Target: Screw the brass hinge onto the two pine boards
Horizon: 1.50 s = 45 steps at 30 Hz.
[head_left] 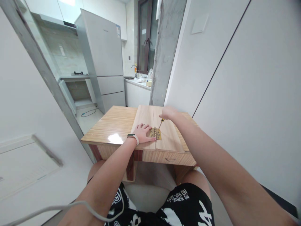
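Observation:
Two pale wooden boards (169, 138) lie side by side on a small wooden desk (113, 122). A brass hinge (158, 134) spans the seam between them. My left hand (142, 133), with a band on its wrist, lies spread on the left board, its fingertips at the hinge's left edge. My right hand (168, 113) is closed around the handle of a screwdriver (161, 123) with a yellow and black grip. The screwdriver leans, its tip at the upper right part of the hinge. Most of the handle is hidden in my right hand.
The desk has a drawer with a handle (170, 159) at its front. A white wall panel (225, 94) stands close on the right. Behind are a grey fridge (107, 53) and a sink counter (138, 83). A pale cable (77, 204) crosses the lower left.

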Tool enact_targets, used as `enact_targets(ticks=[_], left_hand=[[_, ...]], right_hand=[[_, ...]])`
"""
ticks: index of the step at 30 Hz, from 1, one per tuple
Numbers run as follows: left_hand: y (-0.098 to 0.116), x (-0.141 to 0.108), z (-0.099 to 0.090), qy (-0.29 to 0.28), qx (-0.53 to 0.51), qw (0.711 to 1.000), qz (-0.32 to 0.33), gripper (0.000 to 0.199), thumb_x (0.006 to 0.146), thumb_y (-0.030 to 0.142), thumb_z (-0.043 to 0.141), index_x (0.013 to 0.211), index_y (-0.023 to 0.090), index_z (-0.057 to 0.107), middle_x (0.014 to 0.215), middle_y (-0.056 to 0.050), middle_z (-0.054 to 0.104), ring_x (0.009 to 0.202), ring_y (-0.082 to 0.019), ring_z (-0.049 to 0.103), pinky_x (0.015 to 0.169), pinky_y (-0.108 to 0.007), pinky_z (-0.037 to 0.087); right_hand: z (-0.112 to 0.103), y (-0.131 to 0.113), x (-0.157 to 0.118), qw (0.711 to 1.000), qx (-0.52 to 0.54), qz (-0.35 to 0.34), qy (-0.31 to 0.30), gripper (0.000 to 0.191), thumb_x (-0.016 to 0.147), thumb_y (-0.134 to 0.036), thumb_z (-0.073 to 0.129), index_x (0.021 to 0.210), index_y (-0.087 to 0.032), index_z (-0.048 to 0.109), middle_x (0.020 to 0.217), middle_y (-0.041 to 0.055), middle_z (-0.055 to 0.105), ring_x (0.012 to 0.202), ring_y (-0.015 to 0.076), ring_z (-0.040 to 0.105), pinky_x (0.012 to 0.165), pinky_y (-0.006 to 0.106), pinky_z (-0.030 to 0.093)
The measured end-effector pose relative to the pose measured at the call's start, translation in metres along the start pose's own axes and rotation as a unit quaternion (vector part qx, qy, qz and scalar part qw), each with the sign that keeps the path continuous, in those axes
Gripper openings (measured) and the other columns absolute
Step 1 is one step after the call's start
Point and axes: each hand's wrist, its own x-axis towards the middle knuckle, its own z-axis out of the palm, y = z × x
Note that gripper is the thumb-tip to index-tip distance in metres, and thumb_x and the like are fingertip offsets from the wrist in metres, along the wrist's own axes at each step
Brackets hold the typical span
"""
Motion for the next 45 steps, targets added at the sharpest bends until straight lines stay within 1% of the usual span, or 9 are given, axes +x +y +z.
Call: enact_targets(ticks=[4,15,20,27,31,34,40,42,45], left_hand=[[0.001,0.0,0.0,0.0,-0.004,1.0,0.001,0.094,0.071,0.09,0.056,0.146,0.031,0.055,0.156,-0.008,0.048,0.148,-0.047,0.028,0.122,-0.057,0.018],[-0.001,0.001,0.001,0.001,0.011,1.0,0.003,0.094,0.072,0.09,0.055,0.147,0.032,0.053,0.157,-0.007,0.047,0.148,-0.045,0.029,0.123,-0.056,0.017],[-0.004,0.001,0.002,0.004,0.02,1.0,0.009,0.095,0.072,0.092,0.052,0.146,0.031,0.054,0.156,-0.008,0.048,0.146,-0.045,0.03,0.122,-0.058,0.019],[-0.001,-0.001,0.001,0.004,0.054,0.998,0.008,0.097,0.073,0.096,0.044,0.147,0.034,0.051,0.156,-0.004,0.048,0.145,-0.042,0.034,0.121,-0.057,0.023],[-0.001,-0.001,0.0,0.001,0.06,0.998,0.007,0.098,0.073,0.096,0.043,0.148,0.034,0.049,0.157,-0.005,0.047,0.145,-0.043,0.033,0.121,-0.057,0.023],[-0.002,0.0,0.001,-0.003,0.061,0.998,0.01,0.099,0.073,0.096,0.041,0.149,0.033,0.049,0.158,-0.005,0.045,0.146,-0.043,0.033,0.121,-0.058,0.023],[-0.006,0.001,0.003,-0.004,0.062,0.998,0.01,0.101,0.073,0.097,0.041,0.149,0.032,0.048,0.159,-0.005,0.045,0.147,-0.044,0.031,0.122,-0.058,0.022],[-0.006,0.001,0.003,-0.004,0.059,0.998,0.009,0.1,0.073,0.097,0.041,0.149,0.033,0.048,0.159,-0.005,0.044,0.147,-0.043,0.032,0.122,-0.058,0.023],[-0.005,0.001,0.003,-0.005,0.056,0.998,0.011,0.098,0.073,0.096,0.043,0.149,0.034,0.048,0.159,-0.005,0.045,0.147,-0.043,0.032,0.121,-0.058,0.023]], right_hand=[[-0.001,-0.005,0.003,0.994,-0.091,-0.011,-0.058,0.027,0.086,-0.033,0.076,0.101,-0.011,0.081,0.108,0.0244,0.076,0.105,0.0351,0.072,0.086,0.039,0.057],[-0.017,0.0,-0.016,0.99,-0.082,-0.095,-0.069,0.027,0.094,-0.033,0.067,0.087,-0.011,0.081,0.093,0.0208,0.078,0.093,0.03,0.074,0.084,0.036,0.052],[-0.02,0.0,-0.017,0.98,-0.099,-0.141,-0.1,0.022,0.094,-0.034,0.067,0.093,-0.017,0.082,0.095,0.015,0.079,0.09,0.0253,0.073,0.078,0.031,0.05],[-0.016,0.002,-0.012,0.987,-0.117,-0.04,-0.103,0.058,0.098,-0.059,0.053,0.108,-0.008,0.08,0.104,0.023,0.077,0.105,0.0315,0.072,0.086,0.032,0.051],[-0.019,-0.007,-0.011,0.979,-0.144,-0.03,-0.144,0.051,0.097,-0.052,0.058,0.107,-0.008,0.081,0.097,0.022,0.078,0.104,0.0335,0.072,0.088,0.034,0.052],[-0.023,-0.013,-0.013,0.979,-0.156,-0.046,-0.125,0.047,0.093,-0.048,0.065,0.111,-0.007,0.08,0.106,0.0234,0.077,0.11,0.0344,0.071,0.092,0.035,0.052],[-0.028,-0.009,-0.018,0.973,-0.137,-0.12,-0.14,0.03,0.093,-0.036,0.069,0.104,-0.011,0.081,0.105,0.0187,0.077,0.103,0.0291,0.071,0.085,0.032,0.05],[-0.025,-0.004,-0.018,0.976,-0.123,-0.126,-0.128,0.025,0.093,-0.035,0.069,0.099,-0.014,0.081,0.102,0.0163,0.078,0.099,0.0281,0.072,0.082,0.032,0.049],[-0.016,0.002,-0.017,0.994,-0.058,-0.064,-0.068,0.028,0.09,-0.041,0.073,0.099,-0.015,0.078,0.102,0.015,0.077,0.097,0.0269,0.071,0.079,0.03,0.048]])
